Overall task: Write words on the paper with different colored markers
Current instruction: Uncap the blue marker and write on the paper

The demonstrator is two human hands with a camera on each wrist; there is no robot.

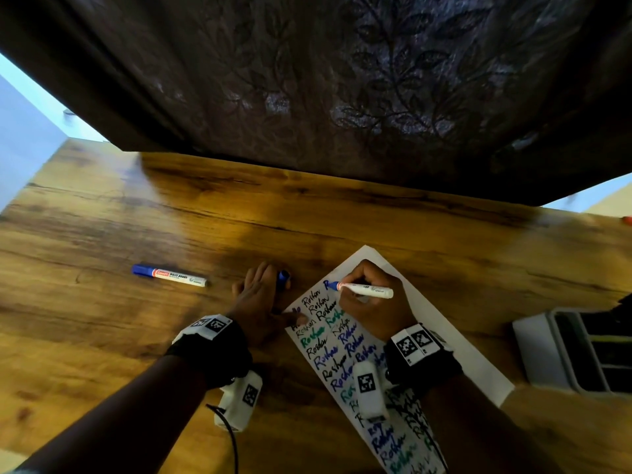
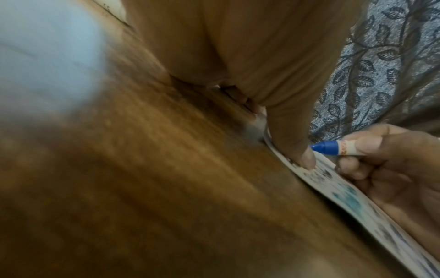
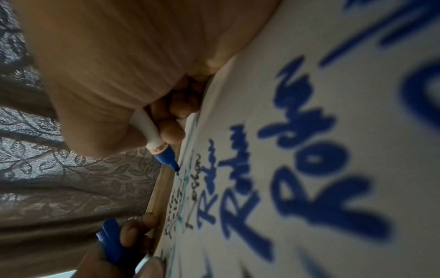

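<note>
A white paper [image 1: 444, 336] lies slanted on the wooden table [image 1: 136, 217], covered with words in black, blue and green. My right hand [image 1: 372, 302] grips an uncapped blue marker [image 1: 367, 290] with its tip touching the top of the paper; the same marker [image 3: 152, 135] shows in the right wrist view. My left hand [image 1: 260, 297] rests beside the paper, its thumb [image 2: 302, 156] pressing the paper's left edge, its fingers holding the blue cap [image 1: 283, 279]. A second, capped blue marker [image 1: 169, 275] lies on the table to the left.
A dark leaf-patterned curtain [image 1: 376, 80] hangs over the table's far edge. A grey box with dark compartments [image 1: 574, 350] stands at the right. A small red object [image 1: 627, 220] sits at the far right edge. Bare wood stretches left of the hands.
</note>
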